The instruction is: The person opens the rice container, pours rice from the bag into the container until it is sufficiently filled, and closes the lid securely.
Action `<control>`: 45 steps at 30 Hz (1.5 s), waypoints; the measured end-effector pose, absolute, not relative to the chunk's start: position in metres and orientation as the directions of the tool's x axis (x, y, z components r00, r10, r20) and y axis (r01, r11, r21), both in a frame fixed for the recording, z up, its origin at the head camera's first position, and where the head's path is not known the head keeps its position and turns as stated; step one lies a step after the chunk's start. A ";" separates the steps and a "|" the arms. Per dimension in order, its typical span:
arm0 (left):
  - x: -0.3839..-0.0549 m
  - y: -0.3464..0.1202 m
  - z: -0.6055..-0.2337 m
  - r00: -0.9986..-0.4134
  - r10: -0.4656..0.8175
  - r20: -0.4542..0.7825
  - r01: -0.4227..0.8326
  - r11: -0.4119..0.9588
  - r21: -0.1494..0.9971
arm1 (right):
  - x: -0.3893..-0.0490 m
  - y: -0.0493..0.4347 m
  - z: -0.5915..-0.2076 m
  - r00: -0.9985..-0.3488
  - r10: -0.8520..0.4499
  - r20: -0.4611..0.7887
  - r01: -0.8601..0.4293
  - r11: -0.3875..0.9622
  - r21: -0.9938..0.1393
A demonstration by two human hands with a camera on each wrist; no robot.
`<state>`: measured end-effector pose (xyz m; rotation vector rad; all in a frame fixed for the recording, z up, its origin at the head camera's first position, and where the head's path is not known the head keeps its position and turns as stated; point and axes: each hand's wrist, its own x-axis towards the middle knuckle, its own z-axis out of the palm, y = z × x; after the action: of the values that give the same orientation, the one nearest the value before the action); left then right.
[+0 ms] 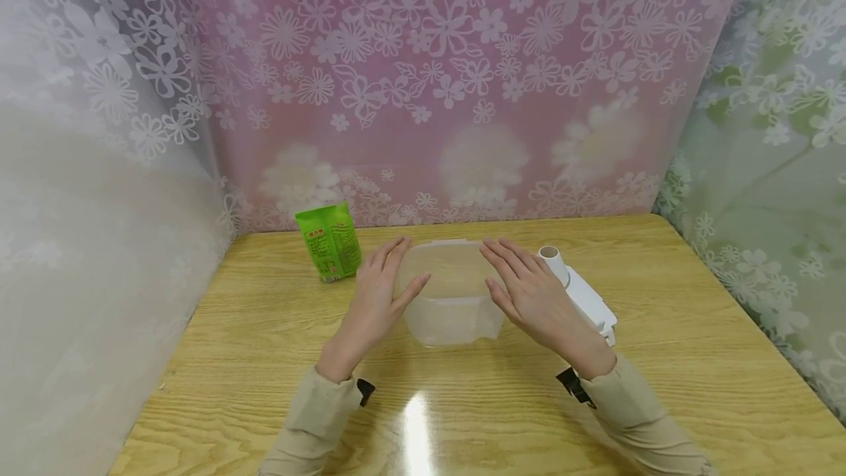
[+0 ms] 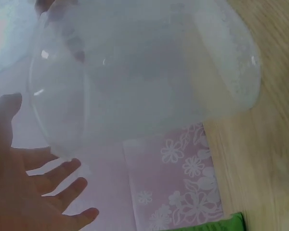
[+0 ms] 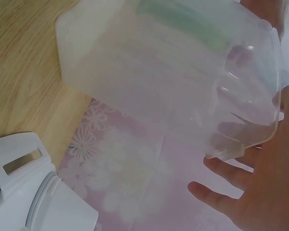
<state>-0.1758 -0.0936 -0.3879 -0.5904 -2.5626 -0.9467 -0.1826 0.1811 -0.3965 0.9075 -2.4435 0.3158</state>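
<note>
A translucent plastic container (image 1: 453,322) is between the two hands at mid-table, its rim facing up. My left hand (image 1: 377,292) is at the container's left side, fingers straight and touching the rim. In the left wrist view, its fingers (image 2: 70,192) are spread, with one at a rim corner. My right hand (image 1: 532,296) is at the right side, fingers extended along the rim and thumb over the near part. The right wrist view shows its fingers (image 3: 216,197) spread beside a small tab on the rim. Neither hand curls around the container.
To the left stands a green printed packet (image 1: 330,244). A white plastic device (image 1: 588,300) with a round tube (image 1: 553,263) lies close to the right hand, partly hidden behind it. Floral curtains (image 1: 456,94) hang behind and beside the wooden table (image 1: 264,358).
</note>
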 end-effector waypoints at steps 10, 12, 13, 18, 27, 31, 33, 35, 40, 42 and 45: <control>-0.183 -0.117 -0.375 -0.696 0.066 0.715 0.589 0.622 0.516 | -0.181 0.182 -0.397 -0.648 -0.547 0.531 -0.674 0.736 -0.064; -0.184 -0.124 -0.375 -0.676 0.014 0.736 0.585 0.617 0.526 | -0.182 0.181 -0.397 -0.645 -0.548 0.533 -0.676 0.734 -0.064; -0.185 -0.128 -0.375 -0.669 -0.008 0.743 0.583 0.615 0.531 | -0.182 0.181 -0.397 -0.644 -0.548 0.534 -0.677 0.733 -0.064; -0.188 -0.147 -0.379 -0.663 -0.061 0.746 0.563 0.616 0.551 | -0.182 0.180 -0.397 -0.646 -0.544 0.536 -0.678 0.731 -0.075; -0.191 -0.184 -0.399 -0.728 -0.162 0.667 0.424 0.658 0.623 | -0.182 0.180 -0.398 -0.644 -0.538 0.543 -0.678 0.731 -0.080; -0.192 -0.195 -0.408 -0.758 -0.203 0.620 0.353 0.671 0.651 | -0.182 0.180 -0.397 -0.649 -0.539 0.537 -0.676 0.732 -0.083; -0.195 -0.199 -0.412 -0.786 -0.213 0.580 0.312 0.674 0.670 | -0.182 0.181 -0.397 -0.652 -0.540 0.532 -0.675 0.734 -0.083; -0.198 -0.204 -0.416 -0.832 -0.213 0.512 0.260 0.666 0.700 | -0.183 0.182 -0.397 -0.655 -0.541 0.528 -0.673 0.735 -0.082; -0.213 -0.215 -0.427 -0.950 -0.177 0.257 0.096 0.617 0.781 | -0.183 0.183 -0.397 -0.667 -0.543 0.510 -0.669 0.737 -0.090; -0.219 -0.218 -0.431 -0.971 -0.157 0.181 0.052 0.597 0.801 | -0.182 0.183 -0.396 -0.671 -0.545 0.502 -0.669 0.738 -0.093; -0.227 -0.221 -0.436 -0.986 -0.120 0.113 0.029 0.551 0.834 | -0.182 0.183 -0.396 -0.673 -0.548 0.497 -0.670 0.736 -0.097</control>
<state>-0.2271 -0.2211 -0.4358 0.0774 -2.6254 -1.4167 -0.1818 0.1826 -0.3963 0.9290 -2.4964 0.3771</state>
